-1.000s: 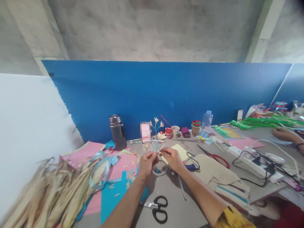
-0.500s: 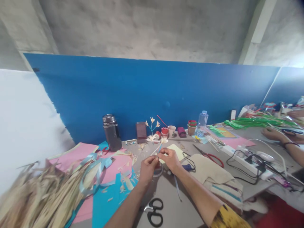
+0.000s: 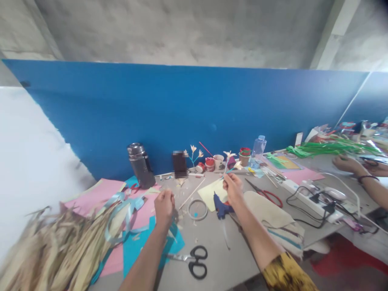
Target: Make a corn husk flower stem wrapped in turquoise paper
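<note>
My right hand (image 3: 233, 188) is closed on the thin stem of a small handmade flower sprig (image 3: 229, 155), its cream blooms standing above the fingers. Fingers curled together, my left hand (image 3: 164, 205) is over the pink and blue paper; what it holds, if anything, is hidden. A blue glue gun (image 3: 222, 207) lies just left of my right wrist. Between the hands a ring-shaped tape roll (image 3: 197, 218) rests on the table. Black-handled scissors (image 3: 197, 258) lie closer to me. At the back, another flower sprig (image 3: 193, 155) with similar blooms stands upright near a phone-like dark block (image 3: 180, 165).
Dry husks (image 3: 45, 246) and light-blue ribbon (image 3: 117, 230) fill the left side. A dark flask (image 3: 141, 166) and a clear bottle (image 3: 258, 152) stand at the back. To the right are red-handled scissors (image 3: 271, 198), cloth (image 3: 266, 214), a power strip (image 3: 309, 202) and another person's hand (image 3: 348, 165).
My hands, together before over the tape roll, have parted: the left moved left, the right moved right and up with the flower sprig. The tape roll and glue gun are now uncovered.
</note>
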Demonstrator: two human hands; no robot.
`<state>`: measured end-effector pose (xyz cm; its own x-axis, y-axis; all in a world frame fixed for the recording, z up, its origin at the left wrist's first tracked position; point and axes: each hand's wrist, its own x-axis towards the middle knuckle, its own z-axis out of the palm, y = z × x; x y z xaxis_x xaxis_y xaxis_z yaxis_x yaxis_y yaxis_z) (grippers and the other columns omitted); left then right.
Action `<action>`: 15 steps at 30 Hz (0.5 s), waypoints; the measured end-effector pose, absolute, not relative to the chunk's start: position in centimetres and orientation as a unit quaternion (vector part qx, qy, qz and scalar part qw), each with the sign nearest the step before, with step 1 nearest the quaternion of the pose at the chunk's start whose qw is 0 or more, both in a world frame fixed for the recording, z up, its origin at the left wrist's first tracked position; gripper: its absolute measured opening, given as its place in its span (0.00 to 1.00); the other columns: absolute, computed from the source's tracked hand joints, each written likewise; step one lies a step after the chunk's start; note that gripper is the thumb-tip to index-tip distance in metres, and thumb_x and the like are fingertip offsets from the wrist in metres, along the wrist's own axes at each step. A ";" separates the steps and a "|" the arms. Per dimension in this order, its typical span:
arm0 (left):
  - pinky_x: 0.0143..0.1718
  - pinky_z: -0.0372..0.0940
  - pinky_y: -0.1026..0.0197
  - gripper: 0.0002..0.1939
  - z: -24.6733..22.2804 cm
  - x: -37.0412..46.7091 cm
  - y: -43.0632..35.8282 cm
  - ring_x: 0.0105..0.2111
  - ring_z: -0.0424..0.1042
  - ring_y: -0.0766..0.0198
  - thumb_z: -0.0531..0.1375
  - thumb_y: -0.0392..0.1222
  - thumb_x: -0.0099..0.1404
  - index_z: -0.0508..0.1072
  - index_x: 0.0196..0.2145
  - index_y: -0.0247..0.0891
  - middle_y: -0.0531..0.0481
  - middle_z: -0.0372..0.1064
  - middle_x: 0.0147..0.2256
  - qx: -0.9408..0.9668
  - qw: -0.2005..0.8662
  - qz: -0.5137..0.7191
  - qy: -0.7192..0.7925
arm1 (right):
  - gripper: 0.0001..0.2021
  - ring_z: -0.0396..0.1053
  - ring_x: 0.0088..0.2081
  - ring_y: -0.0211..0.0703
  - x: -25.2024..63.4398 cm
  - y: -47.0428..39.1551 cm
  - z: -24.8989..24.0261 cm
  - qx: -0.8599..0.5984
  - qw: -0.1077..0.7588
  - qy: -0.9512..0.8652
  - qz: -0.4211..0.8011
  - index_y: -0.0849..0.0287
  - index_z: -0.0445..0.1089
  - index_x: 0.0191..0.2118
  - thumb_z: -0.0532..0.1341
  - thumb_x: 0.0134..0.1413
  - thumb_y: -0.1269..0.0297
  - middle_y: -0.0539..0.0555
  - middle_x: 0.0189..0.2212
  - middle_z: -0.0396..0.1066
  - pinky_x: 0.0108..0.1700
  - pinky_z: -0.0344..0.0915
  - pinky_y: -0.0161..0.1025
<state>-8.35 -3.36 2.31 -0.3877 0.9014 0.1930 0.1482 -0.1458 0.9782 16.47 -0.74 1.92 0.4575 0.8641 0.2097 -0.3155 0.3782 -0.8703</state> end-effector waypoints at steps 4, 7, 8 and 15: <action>0.21 0.59 0.66 0.09 4.1 -10.5 -2.9 0.19 0.66 0.66 0.59 0.45 0.52 0.70 0.30 0.38 0.54 0.67 0.20 0.457 0.290 0.605 0.584 | 0.19 0.50 0.16 0.27 17.7 -0.5 2.1 -0.386 0.775 -0.314 0.390 0.58 0.61 0.24 0.70 0.41 0.52 0.47 0.20 0.68 0.16 0.44 0.29; 0.20 0.58 0.64 0.09 5.4 -12.4 -2.5 0.16 0.63 0.64 0.55 0.47 0.56 0.69 0.28 0.39 0.56 0.62 0.15 0.479 0.245 0.552 0.637 | 0.19 0.51 0.17 0.26 17.5 -0.7 2.1 -0.384 0.767 -0.308 0.411 0.58 0.62 0.23 0.71 0.40 0.54 0.49 0.22 0.70 0.16 0.45 0.29; 0.21 0.57 0.64 0.11 5.7 -13.0 -2.3 0.16 0.63 0.64 0.54 0.47 0.58 0.69 0.26 0.39 0.55 0.62 0.14 0.517 0.225 0.513 0.647 | 0.18 0.52 0.17 0.26 17.3 -0.8 2.0 -0.387 0.761 -0.312 0.417 0.59 0.62 0.24 0.71 0.40 0.54 0.49 0.22 0.70 0.17 0.45 0.29; 0.33 0.60 0.62 0.08 4.7 -12.7 0.7 0.32 0.73 0.57 0.55 0.35 0.55 0.73 0.23 0.37 0.43 0.75 0.27 0.668 0.133 0.173 0.711 | 0.15 0.51 0.16 0.27 16.8 -1.0 1.7 -0.411 0.728 -0.358 0.416 0.59 0.66 0.25 0.69 0.42 0.54 0.48 0.21 0.69 0.17 0.44 0.31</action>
